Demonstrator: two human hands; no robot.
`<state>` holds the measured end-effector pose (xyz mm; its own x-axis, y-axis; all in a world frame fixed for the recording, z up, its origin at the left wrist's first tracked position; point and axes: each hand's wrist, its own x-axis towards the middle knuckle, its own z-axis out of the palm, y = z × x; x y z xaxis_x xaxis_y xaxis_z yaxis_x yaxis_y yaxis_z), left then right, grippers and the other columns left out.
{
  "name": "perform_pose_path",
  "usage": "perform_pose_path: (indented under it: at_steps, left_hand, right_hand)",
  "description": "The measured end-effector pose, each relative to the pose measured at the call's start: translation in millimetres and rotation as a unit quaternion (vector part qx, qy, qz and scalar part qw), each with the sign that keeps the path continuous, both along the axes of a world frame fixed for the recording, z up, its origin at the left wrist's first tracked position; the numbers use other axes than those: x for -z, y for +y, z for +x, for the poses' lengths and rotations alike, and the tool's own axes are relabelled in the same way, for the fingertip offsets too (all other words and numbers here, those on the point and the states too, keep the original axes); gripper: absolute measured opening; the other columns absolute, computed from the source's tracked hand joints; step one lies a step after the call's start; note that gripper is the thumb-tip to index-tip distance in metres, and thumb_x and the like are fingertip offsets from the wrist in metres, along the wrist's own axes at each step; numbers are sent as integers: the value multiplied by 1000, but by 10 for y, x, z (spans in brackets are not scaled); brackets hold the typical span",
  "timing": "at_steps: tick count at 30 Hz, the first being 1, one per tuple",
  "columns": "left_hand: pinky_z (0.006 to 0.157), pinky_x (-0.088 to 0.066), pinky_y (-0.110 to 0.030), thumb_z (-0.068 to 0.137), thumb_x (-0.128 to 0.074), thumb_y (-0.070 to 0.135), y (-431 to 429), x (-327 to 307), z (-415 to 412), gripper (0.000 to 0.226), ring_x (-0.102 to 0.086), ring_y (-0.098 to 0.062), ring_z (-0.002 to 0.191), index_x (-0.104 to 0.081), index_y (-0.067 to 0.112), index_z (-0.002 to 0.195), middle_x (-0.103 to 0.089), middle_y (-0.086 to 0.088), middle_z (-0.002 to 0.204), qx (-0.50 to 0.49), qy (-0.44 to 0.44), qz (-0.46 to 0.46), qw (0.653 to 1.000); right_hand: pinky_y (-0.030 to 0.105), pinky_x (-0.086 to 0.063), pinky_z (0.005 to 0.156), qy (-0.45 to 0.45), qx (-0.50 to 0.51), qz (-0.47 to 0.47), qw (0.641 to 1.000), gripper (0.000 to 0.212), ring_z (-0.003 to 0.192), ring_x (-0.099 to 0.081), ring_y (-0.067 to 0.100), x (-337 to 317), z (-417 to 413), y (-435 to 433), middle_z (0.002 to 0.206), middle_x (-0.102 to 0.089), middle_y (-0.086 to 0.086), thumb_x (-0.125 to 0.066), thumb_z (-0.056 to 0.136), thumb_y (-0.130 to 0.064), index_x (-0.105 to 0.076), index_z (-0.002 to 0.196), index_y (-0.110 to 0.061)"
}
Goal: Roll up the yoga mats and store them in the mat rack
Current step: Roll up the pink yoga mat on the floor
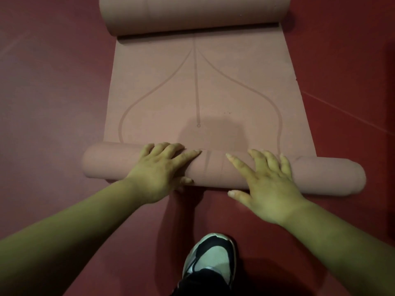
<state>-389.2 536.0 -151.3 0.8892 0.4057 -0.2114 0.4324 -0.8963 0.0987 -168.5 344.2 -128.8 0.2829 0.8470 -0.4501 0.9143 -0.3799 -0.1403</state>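
A dusty pink yoga mat (213,88) with curved line markings lies flat on the floor in front of me. Its near end is wound into a roll (320,178) that runs left to right. My left hand (158,169) presses flat on the roll left of centre, fingers spread, thumb tucked under the near side. My right hand (267,184) rests on the roll right of centre, fingers splayed over the top. The far end of the mat is curled into a second, thicker roll (192,13) at the top edge of the view.
Dark red floor (53,92) surrounds the mat on all sides. My shoe (211,257), white and black, stands on the floor just behind the near roll. A thin seam line (346,114) crosses the floor at the right. No rack is in view.
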Motion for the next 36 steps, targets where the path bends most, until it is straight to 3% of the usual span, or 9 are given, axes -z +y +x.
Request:
perform_pose_path:
  at_steps: [5, 12, 17, 25, 31, 36]
  left_hand:
    - [107, -36, -55, 88, -29, 80, 71, -38, 64, 74, -47, -29, 131, -18, 49, 155, -47, 1, 147, -8, 13, -23, 1000]
    - [111, -30, -67, 80, -46, 75, -180, 47, -74, 86, -41, -36, 137, -30, 40, 157, -46, -9, 151, -17, -25, 38, 999]
    - [104, -36, -60, 86, -43, 74, -11, 48, 67, 75, -50, -35, 128, -38, 39, 153, -52, -6, 143, -14, -27, 36, 999]
    - [111, -30, -55, 82, -25, 86, 241, -45, 209, 81, -41, -26, 136, -19, 52, 155, -43, 5, 150, -25, 21, -29, 999]
    - [109, -28, -70, 81, -47, 76, 5, 61, 56, 88, -40, -37, 139, -28, 38, 158, -43, -10, 152, -29, -39, 53, 997]
    - [110, -28, -69, 80, -38, 77, 99, 78, 149, 86, -39, -36, 138, -26, 39, 156, -44, -9, 151, -39, -10, 56, 998]
  right_hand:
    - [56, -6, 120, -20, 12, 27, 999, 78, 150, -14, 30, 54, 22, 78, 165, -16, 4, -35, 92, -75, 6, 154, -53]
    - [55, -7, 121, -10, 6, 3, 1000, 78, 150, -13, 28, 25, 88, 149, 165, -14, 4, -36, 93, -74, 8, 154, -53]
    - [58, -1, 122, -8, 15, -9, 1000, 86, 153, -3, 31, -31, 45, 198, 166, -5, 8, -41, 91, -75, 14, 153, -52]
    - [55, -8, 122, -32, 25, 21, 999, 86, 150, -11, 29, 60, 102, 280, 164, -13, 7, -41, 89, -77, 9, 154, -52]
    - [52, -16, 119, -32, 11, 16, 999, 85, 148, -20, 27, 65, 208, 372, 161, -21, 4, -40, 87, -80, 3, 155, -52]
    - [59, -11, 120, -21, 11, -6, 1000, 94, 149, -16, 31, 35, 213, 444, 163, -17, 8, -46, 84, -81, 7, 155, -49]
